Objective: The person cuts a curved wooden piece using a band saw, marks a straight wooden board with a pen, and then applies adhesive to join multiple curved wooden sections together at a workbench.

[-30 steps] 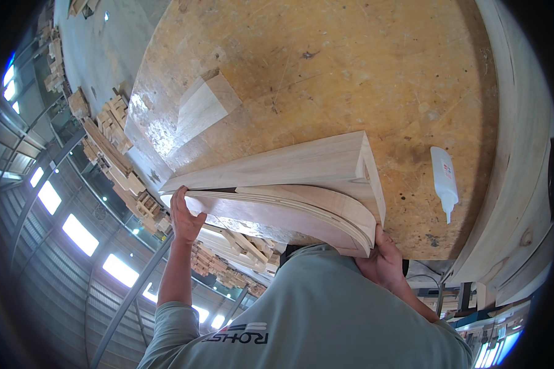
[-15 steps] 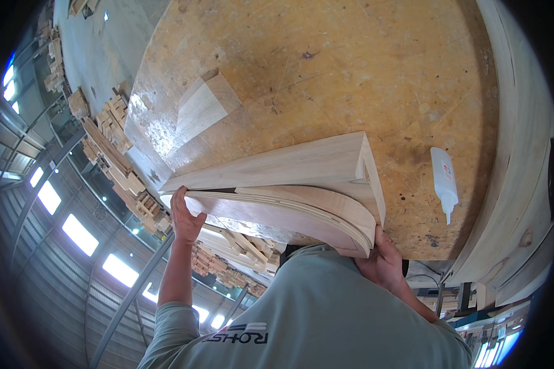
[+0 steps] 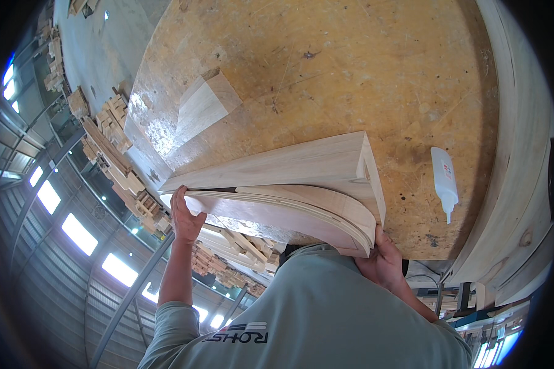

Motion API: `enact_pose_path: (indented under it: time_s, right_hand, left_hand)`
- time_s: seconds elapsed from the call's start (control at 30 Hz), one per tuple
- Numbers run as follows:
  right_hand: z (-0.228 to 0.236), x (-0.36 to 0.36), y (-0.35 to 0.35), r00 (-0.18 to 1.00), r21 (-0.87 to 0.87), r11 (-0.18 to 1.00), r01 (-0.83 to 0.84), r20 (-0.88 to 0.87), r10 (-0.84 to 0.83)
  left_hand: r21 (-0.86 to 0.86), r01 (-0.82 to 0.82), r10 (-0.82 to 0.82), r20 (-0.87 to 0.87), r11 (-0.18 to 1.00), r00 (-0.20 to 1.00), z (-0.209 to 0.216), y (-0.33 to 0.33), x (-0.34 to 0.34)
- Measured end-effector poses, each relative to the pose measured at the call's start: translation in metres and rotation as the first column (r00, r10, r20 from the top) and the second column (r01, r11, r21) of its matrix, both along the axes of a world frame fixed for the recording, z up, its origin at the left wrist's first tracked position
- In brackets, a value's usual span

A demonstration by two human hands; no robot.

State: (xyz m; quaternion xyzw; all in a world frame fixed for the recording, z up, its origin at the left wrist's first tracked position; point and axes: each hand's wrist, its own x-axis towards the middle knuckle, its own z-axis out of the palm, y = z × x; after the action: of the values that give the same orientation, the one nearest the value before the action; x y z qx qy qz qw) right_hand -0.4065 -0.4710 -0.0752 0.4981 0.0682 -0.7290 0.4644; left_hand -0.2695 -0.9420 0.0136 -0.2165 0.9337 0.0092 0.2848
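Note:
A curved, layered plywood panel (image 3: 271, 211) stands on its edge along the near side of the workbench (image 3: 351, 74). Behind it, touching or nearly so, lies a long pale wooden piece (image 3: 289, 162) with a boxy, angled right end. My left hand (image 3: 188, 216) grips the panel's left end, fingers over the top edge and thumb apart on the near side. At the rounded right end, my right hand (image 3: 383, 258) holds the panel with the thumb up against its edge. Some of the right fingers are hidden below it.
A white squeeze bottle with a nozzle (image 3: 444, 181) lies to the right on the bench. Farther back at left rests a pale wooden block (image 3: 208, 103). Stacked lumber (image 3: 114, 157) lines the floor beyond the left edge. A large wooden slab (image 3: 523, 154) borders the right side.

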Motion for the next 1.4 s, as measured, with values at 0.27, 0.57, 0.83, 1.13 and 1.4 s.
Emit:
enact_pose_path:
  time_s: [0.27, 0.57, 0.83, 1.13, 1.4]
  right_hand:
    - [-0.001, 0.0026, 0.0003, 1.0, 0.001, 1.0, 0.006, -0.005, -0.006]
    - [0.0028, -0.0044, -0.0027, 1.0, 0.013, 1.0, 0.015, 0.02, -0.015]
    - [-0.0008, 0.0022, 0.0, 1.0, 0.012, 1.0, -0.021, -0.016, 0.021]
    - [-0.0021, 0.0027, 0.0018, 1.0, -0.002, 1.0, -0.022, -0.011, 0.022]
    - [0.0008, 0.001, 0.0008, 1.0, 0.033, 0.999, -0.022, -0.011, 0.022]
  left_hand:
    - [0.01, -0.01, 0.01, -0.016, 1.0, 1.0, 0.0001, 0.0, 0.0017]
    - [0.008, -0.022, 0.022, -0.015, 1.0, 1.0, -0.001, 0.0007, 0.0019]
    - [0.024, -0.013, 0.014, -0.044, 1.0, 0.999, -0.001, -0.0007, 0.0039]
    - [0.021, -0.02, 0.021, -0.034, 1.0, 0.999, -0.0001, 0.0, 0.0039]
    - [0.002, -0.046, 0.046, -0.005, 0.999, 0.999, -0.0007, 0.0025, 0.0015]
